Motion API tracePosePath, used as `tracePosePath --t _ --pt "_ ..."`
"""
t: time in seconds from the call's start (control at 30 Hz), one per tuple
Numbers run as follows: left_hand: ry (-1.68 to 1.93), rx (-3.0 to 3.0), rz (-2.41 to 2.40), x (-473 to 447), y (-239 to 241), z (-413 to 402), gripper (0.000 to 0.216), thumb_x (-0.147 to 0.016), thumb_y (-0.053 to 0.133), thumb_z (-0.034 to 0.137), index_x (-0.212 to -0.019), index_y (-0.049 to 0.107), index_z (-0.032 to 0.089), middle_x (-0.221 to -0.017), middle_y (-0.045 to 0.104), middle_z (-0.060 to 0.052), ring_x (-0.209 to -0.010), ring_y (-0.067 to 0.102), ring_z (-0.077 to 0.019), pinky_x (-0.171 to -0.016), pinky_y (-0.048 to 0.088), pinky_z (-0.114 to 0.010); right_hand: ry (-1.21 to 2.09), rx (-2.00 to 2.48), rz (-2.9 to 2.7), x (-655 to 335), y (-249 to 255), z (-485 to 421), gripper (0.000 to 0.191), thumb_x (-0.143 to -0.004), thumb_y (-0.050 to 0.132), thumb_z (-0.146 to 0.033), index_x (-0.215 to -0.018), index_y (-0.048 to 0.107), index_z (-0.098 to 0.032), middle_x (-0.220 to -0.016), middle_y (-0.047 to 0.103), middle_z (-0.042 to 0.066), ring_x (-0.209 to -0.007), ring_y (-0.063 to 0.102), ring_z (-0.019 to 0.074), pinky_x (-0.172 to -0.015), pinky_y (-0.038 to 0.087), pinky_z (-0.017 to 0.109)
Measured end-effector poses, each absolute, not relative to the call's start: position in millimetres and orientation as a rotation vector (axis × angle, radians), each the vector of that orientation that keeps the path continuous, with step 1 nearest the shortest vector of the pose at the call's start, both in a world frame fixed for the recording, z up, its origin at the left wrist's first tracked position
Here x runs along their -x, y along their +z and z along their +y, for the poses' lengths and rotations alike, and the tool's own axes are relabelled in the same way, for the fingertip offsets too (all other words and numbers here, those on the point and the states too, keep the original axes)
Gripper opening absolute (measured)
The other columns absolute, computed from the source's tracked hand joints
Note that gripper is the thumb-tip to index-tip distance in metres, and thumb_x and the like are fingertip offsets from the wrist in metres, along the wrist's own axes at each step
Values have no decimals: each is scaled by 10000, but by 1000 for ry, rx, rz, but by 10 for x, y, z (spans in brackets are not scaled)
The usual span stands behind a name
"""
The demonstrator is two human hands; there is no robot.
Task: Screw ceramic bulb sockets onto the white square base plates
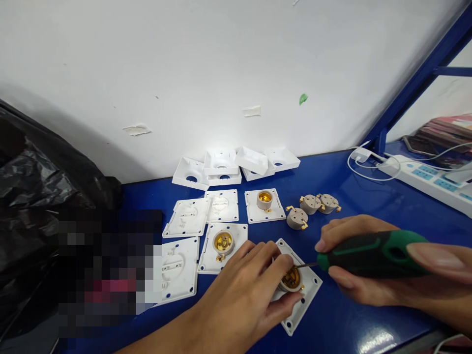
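My right hand (372, 265) grips a green and black screwdriver (368, 253), its shaft pointing left. The screwdriver's tip reaches into a round lamp socket (291, 280) with a brass inside. That socket sits on a square white base plate (304, 307), turned at an angle on the table. My left hand (254, 285) is closed around the socket, fingers on its far side and thumb at its near side. The screw under the tip is hidden. Just behind stands another plate (206, 265) with a lamp socket (223, 242) on it.
Several white plates (186, 216) lie to the left, and one at the back carries a socket (264, 199). Loose sockets (297, 218) lie right of it. White covers (191, 172) line the wall. A power strip (435, 179) lies right, a black bag (44, 211) left.
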State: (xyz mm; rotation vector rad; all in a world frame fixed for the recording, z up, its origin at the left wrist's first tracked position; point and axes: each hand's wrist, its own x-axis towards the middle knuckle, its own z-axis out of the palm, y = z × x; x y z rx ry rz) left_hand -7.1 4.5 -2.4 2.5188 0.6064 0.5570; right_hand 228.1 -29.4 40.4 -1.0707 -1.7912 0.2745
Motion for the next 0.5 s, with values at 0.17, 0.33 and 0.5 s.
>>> tracePosePath --t 0.17,0.33,0.5 --pt "550 -2515 608 81 -33 47 278 -1003 694 204 -1199 501 238 -1173 629 -29 -1030 605 -264 -907 496 -435 233 954 -1901 -2206 274 -217 67 -866 782 -303 -921 758 -334 -685 709 -26 -524 671 148 -441 569 220" --pt "551 -2528 593 78 -27 60 273 -1003 697 212 -1199 507 237 -1176 637 -34 -1036 618 -264 -921 506 -435 203 936 -1871 -2168 243 -212 158 -804 824 -229 -903 733 -313 -623 668 -36 -486 655 135 -460 561 202" --pt "539 -2540 561 72 -9 70 286 -994 703 195 -1193 502 234 -1169 640 -31 -1018 621 -257 -892 506 -421 213 989 -1922 -2193 325 -223 164 -785 822 -219 -883 725 -310 -621 685 -38 -468 656 138 -420 542 204"
